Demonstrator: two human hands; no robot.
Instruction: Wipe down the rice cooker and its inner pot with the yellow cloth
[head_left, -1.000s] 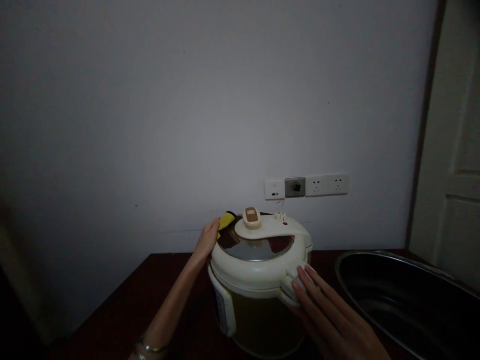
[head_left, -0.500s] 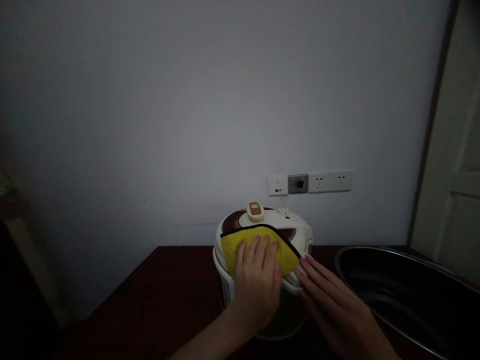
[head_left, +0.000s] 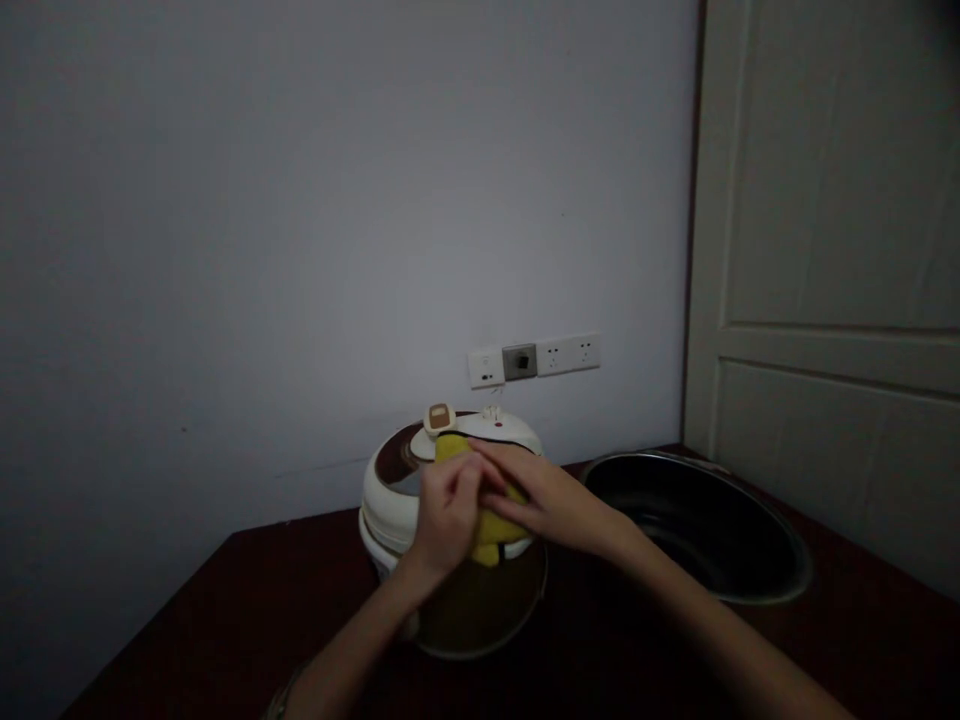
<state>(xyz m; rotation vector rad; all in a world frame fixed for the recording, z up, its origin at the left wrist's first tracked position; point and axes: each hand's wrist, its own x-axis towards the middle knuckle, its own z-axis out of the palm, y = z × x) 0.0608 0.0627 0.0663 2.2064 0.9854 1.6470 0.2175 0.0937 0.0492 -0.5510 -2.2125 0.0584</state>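
Observation:
A cream and brown pressure cooker [head_left: 390, 500] stands on a dark wooden table [head_left: 225, 620], its lid carrying a small brown knob. A yellow cloth [head_left: 491, 530] lies bunched on the lid's front. My left hand [head_left: 446, 515] is closed on the cloth from the left. From the right, my right hand [head_left: 547, 495] also pinches the cloth, its fingers meeting the left hand above the lid. Most of the cloth is hidden between the two hands.
A large steel basin [head_left: 697, 520] sits on the table just right of the cooker. A grey wall with a row of sockets [head_left: 534, 358] is behind. A pale door [head_left: 832, 250] stands at the right.
The left hand's flat press on the spread cloth has become a pinch, and the cloth is bunched. The right hand left the cooker's side handle and took hold of the cloth. The view swung right.

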